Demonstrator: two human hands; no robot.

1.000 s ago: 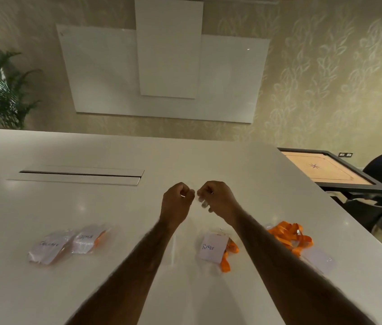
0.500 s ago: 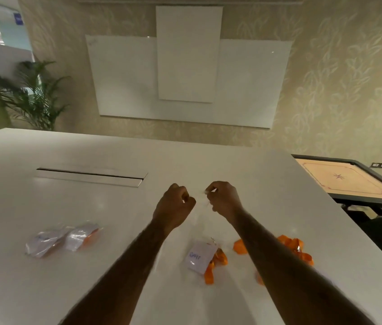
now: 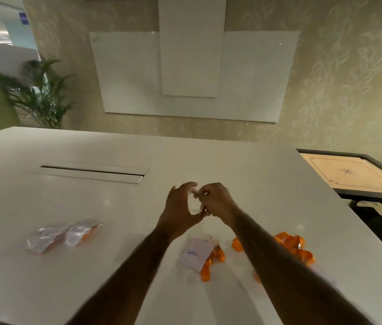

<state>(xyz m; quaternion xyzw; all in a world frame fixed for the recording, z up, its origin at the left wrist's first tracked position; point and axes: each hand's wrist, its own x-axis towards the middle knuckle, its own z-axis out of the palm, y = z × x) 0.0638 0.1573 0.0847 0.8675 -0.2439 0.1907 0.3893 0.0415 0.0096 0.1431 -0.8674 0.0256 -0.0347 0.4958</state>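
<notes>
White table point(image 3: 208, 156), whiteboard point(image 3: 126, 73) behind; R hand point(image 3: 215, 201) maybe pinching.

Blue handwritten word on the white card point(image 3: 194, 254) lying on the counter point(image 3: 244, 165), too blurred to read, writing on the bagged cards point(image 3: 63, 235) at left illegible, small blue sign point(image 3: 23, 18) far left unreadable

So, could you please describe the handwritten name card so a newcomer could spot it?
On the big white table, look between the person's two forearms. The name card lies there on an orange lanyard; it alone shows clear blue handwriting, unlike the two plastic-sleeved badges further left.
</notes>
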